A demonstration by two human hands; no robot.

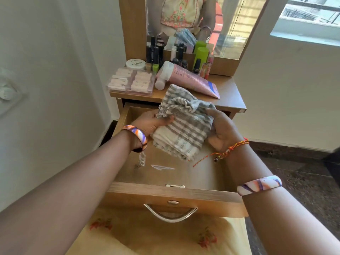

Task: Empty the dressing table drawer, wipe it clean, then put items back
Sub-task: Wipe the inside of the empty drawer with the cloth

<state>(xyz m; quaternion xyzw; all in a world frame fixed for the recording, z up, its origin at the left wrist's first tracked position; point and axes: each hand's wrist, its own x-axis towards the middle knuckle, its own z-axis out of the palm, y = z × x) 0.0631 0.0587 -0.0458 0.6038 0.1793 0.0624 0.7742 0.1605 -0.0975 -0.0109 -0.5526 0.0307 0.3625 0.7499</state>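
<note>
The wooden drawer (pixel 165 192) of the dressing table stands pulled out, its bare floor showing a few white smears. Above it I hold a grey-and-white checked cloth (pixel 184 133), bunched and partly folded. My left hand (pixel 152 124) grips the cloth's left side with the thumb on top. My right hand (pixel 220 129) holds its right edge. On the tabletop (pixel 230 96) stand the cosmetics: a pink tube (pixel 191 78), a clear organiser box (pixel 131 81), a white jar (pixel 135 63), several nail polish bottles (pixel 156 57) and a green-capped bottle (pixel 201 55).
A mirror (pixel 230 24) in a wooden frame rises behind the tabletop. A white wall runs along the left, a window (pixel 309 17) sits at the upper right. Dark speckled floor (pixel 303 177) lies to the right of the drawer. The drawer's metal handle (pixel 171 216) is near my lap.
</note>
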